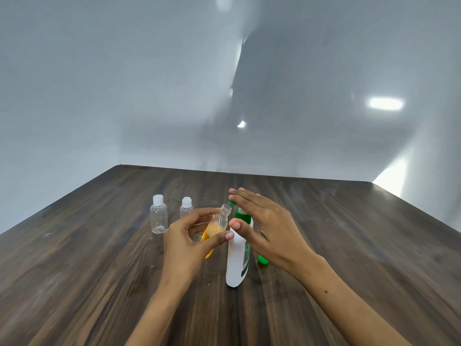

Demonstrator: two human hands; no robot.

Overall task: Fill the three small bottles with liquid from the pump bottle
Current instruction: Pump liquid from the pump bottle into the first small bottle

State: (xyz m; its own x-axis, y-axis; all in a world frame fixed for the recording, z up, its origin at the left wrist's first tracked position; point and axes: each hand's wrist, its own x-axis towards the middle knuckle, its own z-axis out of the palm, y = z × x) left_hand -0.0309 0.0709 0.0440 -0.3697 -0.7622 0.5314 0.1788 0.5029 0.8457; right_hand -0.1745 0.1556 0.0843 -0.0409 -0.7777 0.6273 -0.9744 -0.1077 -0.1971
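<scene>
The left hand (185, 237) pinches the uncapped small bottle (219, 222) in curled fingers, tilting its neck up-right toward the pump bottle (237, 258) spout just beside it, while the right hand (269, 226), fingers straight, rests on the pump head.

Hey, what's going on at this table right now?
A person is filling small bottles from a white pump bottle. The left hand holds an uncapped small bottle, tilted, its mouth at the green pump nozzle; it already holds some orange liquid. The right hand lies flat on the pump head. Two capped small bottles stand behind on the wooden table, looking empty.
</scene>
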